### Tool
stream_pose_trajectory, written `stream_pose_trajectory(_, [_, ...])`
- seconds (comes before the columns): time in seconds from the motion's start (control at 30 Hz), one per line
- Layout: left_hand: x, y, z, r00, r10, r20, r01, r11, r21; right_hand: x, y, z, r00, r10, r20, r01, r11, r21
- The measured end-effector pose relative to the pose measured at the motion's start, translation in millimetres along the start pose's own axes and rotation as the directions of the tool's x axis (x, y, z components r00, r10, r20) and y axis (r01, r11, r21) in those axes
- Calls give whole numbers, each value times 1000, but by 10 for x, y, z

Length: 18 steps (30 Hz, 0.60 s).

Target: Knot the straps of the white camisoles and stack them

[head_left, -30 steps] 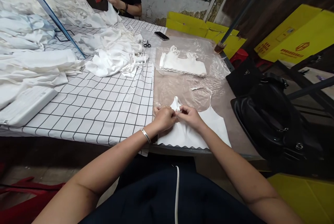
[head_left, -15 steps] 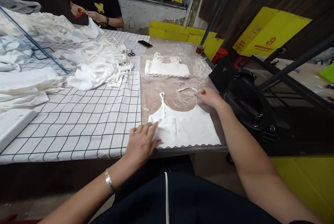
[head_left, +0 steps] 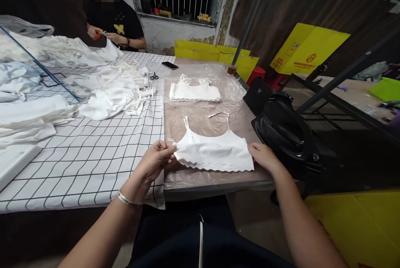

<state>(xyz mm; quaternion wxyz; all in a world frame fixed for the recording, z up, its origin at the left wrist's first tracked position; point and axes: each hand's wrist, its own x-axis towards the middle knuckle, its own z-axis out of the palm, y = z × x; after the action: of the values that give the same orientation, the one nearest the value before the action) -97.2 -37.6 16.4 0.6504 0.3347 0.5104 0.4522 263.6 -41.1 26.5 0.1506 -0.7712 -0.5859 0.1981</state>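
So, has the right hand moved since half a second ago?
Yes. The right hand has come back from beside the scrap toward the near edge of the table, now at the right corner of the top.

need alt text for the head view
A person's left hand pinches the left edge of a white crop top lying flat on a plastic-covered table, the right hand at its right edge. A stack of similar tops lies beyond it, a black bag to the right.

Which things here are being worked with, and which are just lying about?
In use: white scallop-hemmed strap top, left hand and right hand at its sides, clear plastic sheet beneath.
Lying about: black phone, small black scissors, black leather handbag.
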Motion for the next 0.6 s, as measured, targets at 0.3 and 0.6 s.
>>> stream_pose_trajectory(0.3, [-280, -175, 180, 767, 510, 389, -616, 417, 669, 618, -217, 89, 995, -10, -98, -10, 979, -204])
stream_pose_trajectory(0.6, [-57, -610, 1176, 328, -5, 945, -944, 45, 328, 1580, -668, -62, 917, -384, 106, 395, 843, -364])
